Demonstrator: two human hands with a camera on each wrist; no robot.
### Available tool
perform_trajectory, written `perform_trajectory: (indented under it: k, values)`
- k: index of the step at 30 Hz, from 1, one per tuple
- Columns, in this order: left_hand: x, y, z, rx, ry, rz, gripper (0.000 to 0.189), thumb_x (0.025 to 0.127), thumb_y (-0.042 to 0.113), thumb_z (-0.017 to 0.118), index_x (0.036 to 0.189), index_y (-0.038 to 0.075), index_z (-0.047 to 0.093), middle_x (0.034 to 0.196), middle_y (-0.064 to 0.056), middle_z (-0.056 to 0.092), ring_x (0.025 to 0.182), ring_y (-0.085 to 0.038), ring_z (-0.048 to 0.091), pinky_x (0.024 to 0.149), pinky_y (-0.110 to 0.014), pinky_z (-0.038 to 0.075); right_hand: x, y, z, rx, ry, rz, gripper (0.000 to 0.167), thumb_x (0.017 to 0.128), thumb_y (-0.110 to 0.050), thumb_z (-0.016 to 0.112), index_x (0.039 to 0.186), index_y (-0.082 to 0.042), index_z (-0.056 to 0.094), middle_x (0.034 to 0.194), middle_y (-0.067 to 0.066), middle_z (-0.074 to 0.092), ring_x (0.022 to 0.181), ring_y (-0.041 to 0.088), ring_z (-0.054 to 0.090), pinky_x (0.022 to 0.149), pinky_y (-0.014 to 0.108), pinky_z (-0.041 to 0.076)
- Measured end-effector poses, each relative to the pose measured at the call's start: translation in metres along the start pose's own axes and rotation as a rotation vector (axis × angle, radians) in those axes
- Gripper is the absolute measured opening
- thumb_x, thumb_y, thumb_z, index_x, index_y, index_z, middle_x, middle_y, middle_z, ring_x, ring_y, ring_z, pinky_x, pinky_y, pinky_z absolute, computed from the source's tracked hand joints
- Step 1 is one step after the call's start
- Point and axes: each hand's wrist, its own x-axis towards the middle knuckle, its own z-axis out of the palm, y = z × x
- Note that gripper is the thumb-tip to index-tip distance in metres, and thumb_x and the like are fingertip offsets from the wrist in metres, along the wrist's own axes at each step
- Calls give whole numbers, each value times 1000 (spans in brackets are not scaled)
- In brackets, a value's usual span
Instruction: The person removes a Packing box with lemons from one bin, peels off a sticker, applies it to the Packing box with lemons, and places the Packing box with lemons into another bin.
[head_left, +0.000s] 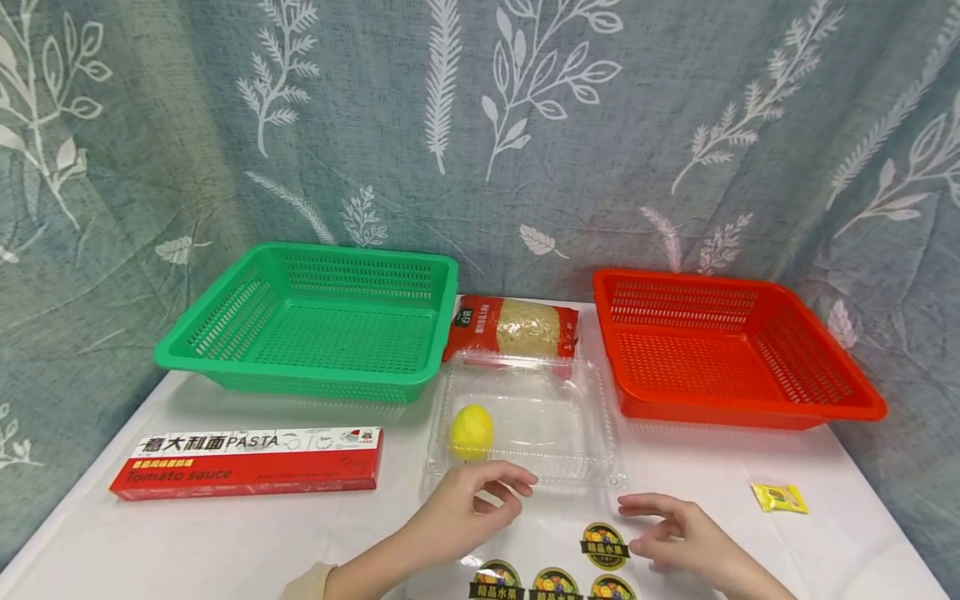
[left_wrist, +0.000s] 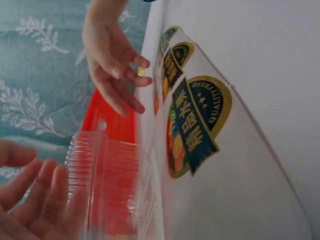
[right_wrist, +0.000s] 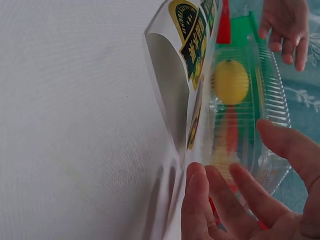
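A blue-green curtain (head_left: pixel 480 125) with white leaf prints hangs at the far side, behind a table (head_left: pixel 247 533) covered in white. A green basket (head_left: pixel 315 379) stands far left and a red basket (head_left: pixel 720 410) far right, both of slotted plastic. Between them, nearer the middle, lies a clear box (head_left: pixel 540 417) of ribbed plastic; on its near side a white sheet (head_left: pixel 551 527) bears round fruit stickers (head_left: pixel 605 546) in black and gold, one edge of it curling up off the table. To the left of the clear box, in front of the green basket, lies a long red and white pasta box (head_left: pixel 251 462). A red noodle bag (head_left: pixel 517 327) lies just beyond the clear box. The left hand (head_left: pixel 472 508) is at the clear box's near edge, fingers loosely bent and holding nothing; the right hand (head_left: pixel 678 533), just right of the sheet, is likewise relaxed, thumb apart from the fingers, with nothing in it. A yellow lemon (head_left: pixel 472 432) sits in the left part of the clear box. A small yellow packet (head_left: pixel 780 497) lies to the right, in front of the red basket.
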Motion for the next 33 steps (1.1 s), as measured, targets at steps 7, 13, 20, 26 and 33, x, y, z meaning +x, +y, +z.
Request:
perform_trajectory:
  k: [7, 13, 20, 26, 33]
  values:
    - [12, -1, 14, 287, -260, 99, 25, 85, 7, 62, 110, 8, 63, 101, 2, 64, 87, 0, 57, 74, -17, 47, 3, -2, 6, -78, 46, 57, 53, 79, -8, 69, 122, 13, 47, 117, 32, 50, 62, 13, 59, 53, 28, 51]
    - [23, -1, 29, 652, -330, 138, 32, 83, 18, 66, 114, 13, 62, 106, 7, 61, 92, -1, 55, 76, -15, 45, 3, -1, 9, -116, 53, 92, 55, 76, -9, 71, 122, 11, 47, 115, 29, 52, 57, 11, 54, 51, 23, 46]
    - [35, -6, 45, 883, -420, 95, 51, 73, 24, 76, 121, 19, 60, 109, 7, 59, 95, -5, 54, 74, -19, 47, 2, -2, 13, -124, 62, 74, 56, 76, -9, 70, 122, 12, 46, 115, 29, 51, 60, 11, 57, 53, 23, 47]
    - [39, -10, 53, 994, -440, 100, 56, 69, 31, 79, 120, 20, 60, 107, 8, 57, 90, -6, 53, 70, -18, 46, 4, -1, 13, -94, 58, 87, 54, 77, -7, 70, 122, 12, 46, 115, 29, 52, 61, 14, 60, 51, 27, 50]
    - [41, -11, 57, 1065, -431, 84, 56, 66, 33, 81, 116, 19, 62, 101, 8, 57, 86, -6, 52, 67, -18, 46, 9, -1, 15, -37, 24, 112, 53, 78, -7, 68, 122, 11, 46, 115, 28, 54, 67, 20, 64, 52, 28, 51]
